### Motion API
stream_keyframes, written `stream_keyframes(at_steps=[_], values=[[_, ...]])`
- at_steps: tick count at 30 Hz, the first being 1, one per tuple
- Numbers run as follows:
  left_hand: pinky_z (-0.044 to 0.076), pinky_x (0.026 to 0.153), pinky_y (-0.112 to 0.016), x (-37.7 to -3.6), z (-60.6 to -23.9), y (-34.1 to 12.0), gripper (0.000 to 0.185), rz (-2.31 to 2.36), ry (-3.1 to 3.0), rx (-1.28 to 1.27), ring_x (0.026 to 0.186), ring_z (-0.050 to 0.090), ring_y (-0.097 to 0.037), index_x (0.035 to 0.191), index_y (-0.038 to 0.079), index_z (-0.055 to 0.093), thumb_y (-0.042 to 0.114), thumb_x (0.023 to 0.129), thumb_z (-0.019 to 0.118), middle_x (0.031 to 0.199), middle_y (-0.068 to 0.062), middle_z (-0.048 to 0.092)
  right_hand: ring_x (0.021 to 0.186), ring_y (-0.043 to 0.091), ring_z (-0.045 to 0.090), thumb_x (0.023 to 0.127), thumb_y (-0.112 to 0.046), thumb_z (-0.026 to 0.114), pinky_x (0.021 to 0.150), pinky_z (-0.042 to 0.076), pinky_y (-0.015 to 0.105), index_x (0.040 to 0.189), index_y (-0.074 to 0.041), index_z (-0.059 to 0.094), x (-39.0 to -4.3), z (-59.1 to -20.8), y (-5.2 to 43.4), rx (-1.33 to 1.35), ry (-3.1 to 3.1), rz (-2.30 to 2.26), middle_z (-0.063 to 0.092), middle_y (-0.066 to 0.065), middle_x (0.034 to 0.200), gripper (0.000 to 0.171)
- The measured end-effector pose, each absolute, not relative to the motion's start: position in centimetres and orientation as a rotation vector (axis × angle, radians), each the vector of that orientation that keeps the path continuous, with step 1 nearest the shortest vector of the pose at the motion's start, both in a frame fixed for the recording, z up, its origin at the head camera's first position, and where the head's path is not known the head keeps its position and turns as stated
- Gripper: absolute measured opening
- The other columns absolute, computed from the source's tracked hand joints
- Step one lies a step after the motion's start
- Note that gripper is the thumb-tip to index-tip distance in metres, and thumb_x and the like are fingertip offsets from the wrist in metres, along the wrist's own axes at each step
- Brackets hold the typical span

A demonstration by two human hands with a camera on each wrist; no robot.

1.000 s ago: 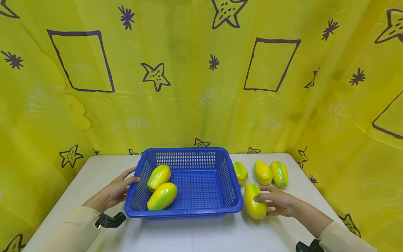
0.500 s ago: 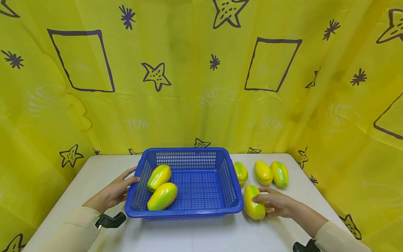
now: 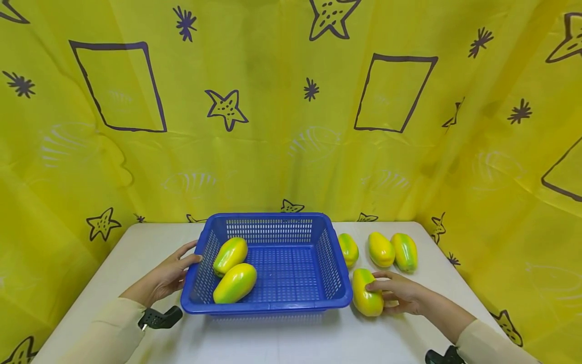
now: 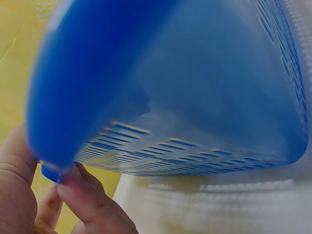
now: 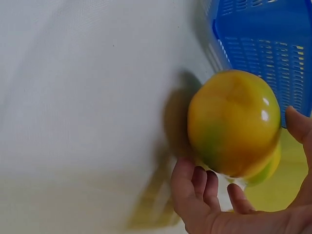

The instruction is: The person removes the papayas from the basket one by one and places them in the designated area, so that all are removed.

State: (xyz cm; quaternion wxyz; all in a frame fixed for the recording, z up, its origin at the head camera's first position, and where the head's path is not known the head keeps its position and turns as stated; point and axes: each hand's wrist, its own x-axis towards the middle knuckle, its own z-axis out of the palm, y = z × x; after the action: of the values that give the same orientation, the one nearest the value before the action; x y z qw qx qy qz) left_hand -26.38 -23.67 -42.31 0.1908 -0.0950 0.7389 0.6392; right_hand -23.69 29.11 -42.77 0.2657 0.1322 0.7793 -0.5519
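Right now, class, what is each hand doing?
Left hand: thumb and fingers pinch the blue basket rim.
Right hand: curled round a papaya on the table.

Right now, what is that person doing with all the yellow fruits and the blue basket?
A person sits at a white table. Their left hand holds the left rim of a blue basket with two yellow-green papayas inside. Their right hand grips another papaya that lies on the table just right of the basket. Three more papayas wait on the table behind it.
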Motion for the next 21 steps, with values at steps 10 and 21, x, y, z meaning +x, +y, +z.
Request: stream_keyframes(at_steps=[10,21], values=[[0.06,0.081,-0.042,-26.6,-42.2,-23.6,0.079,1.803,2.076,-0.258,0.096,0.067,-0.024,0.159,0.018,0.005,0.022,0.098,0.055,0.142,-0.03,0.042,0.124,0.045,0.046,0.089,-0.025,0.067,0.097,0.051,0.053,0.149,0.005,0.021,-24.4,-37.4,29.5,0.219,2.249,-1.394,0.049,0.027,0.133,0.081],[0.06,0.08,-0.042,-26.7,-42.4,-23.6,0.079,1.806,2.068,-0.256,0.095,0.068,-0.024,0.159,0.019,0.004,0.023,0.098,0.054,0.142,-0.031,0.04,0.129,0.043,0.048,0.088,-0.027,0.072,0.1,0.05,0.049,0.15,-0.003,0.029,-26.4,-32.6,21.2,0.017,2.249,-1.434,0.043,0.026,0.144,0.079]])
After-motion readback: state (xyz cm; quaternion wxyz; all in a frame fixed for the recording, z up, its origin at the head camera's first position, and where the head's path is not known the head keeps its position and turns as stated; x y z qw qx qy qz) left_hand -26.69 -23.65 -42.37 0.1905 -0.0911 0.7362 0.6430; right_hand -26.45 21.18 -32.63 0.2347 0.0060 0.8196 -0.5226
